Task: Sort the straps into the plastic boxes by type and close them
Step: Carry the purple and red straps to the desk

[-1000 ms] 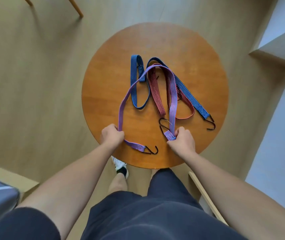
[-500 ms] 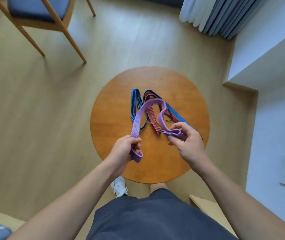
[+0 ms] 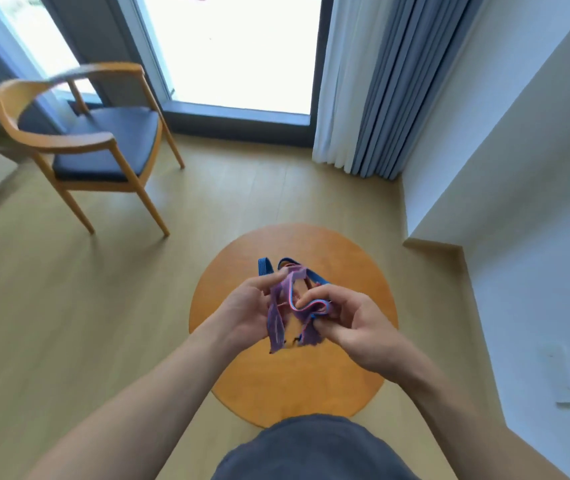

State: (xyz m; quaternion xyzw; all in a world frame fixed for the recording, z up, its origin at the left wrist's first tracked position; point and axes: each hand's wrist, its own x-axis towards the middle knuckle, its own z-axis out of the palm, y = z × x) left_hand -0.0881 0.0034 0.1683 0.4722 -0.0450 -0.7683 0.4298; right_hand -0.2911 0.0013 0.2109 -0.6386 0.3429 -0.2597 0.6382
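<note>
Two hands are up in front of me, above the round wooden table (image 3: pixel 356 368), and both hold one purple strap (image 3: pixel 285 308) that is bunched into several folds between them. My left hand (image 3: pixel 245 311) is half closed: the fingers curl around the left part of the strap, and one loose end hangs down below my palm. My right hand (image 3: pixel 352 323) pinches the other part, with the thumb under and the fingers over a folded loop with a pink-and-blue edge. The strap does not touch the table; it is in the air between my hands. Behind my hands I count one blue strap (image 3: pixel 265 266) lying on the table top, with its loop showing at the far side, and a little piece of one red strap (image 3: pixel 288 262) just beside it; most of both is hidden by my fingers, so I cannot tell how they lie. One wooden chair (image 3: pixel 96 143) with a dark blue seat stands well apart on the floor to the left, near the window. One grey-blue curtain (image 3: pixel 390 84) hangs at the right of the window.
</note>
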